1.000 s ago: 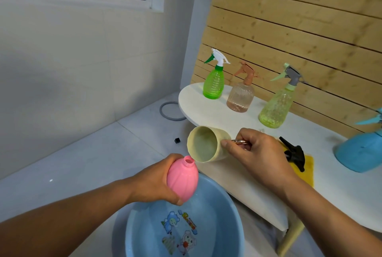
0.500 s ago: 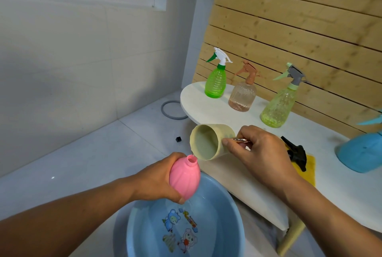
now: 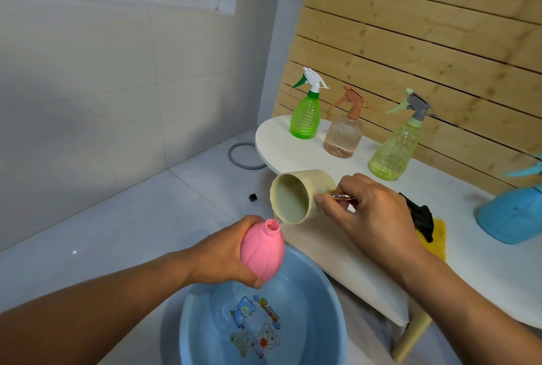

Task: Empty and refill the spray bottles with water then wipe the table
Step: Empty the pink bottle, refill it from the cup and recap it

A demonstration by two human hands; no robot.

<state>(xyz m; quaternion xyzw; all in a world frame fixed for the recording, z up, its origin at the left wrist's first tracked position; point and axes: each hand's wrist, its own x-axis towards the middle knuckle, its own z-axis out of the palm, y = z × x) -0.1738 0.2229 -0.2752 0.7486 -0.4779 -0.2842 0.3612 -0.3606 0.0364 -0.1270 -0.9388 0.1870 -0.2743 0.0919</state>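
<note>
The cream cup (image 3: 302, 196) has tipped further, spilling water into the pink bottle (image 3: 263, 248) over the blue basin (image 3: 331, 300), beside the white table (image 3: 293, 156). The left hand (image 3: 225, 256) grips the bottle; the right hand (image 3: 372, 212) pinches the cup's handle.

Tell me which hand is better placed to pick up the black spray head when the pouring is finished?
Right. The right hand holding the cup is beside the black spray head; the left hand grips the pink bottle farther away.
</note>
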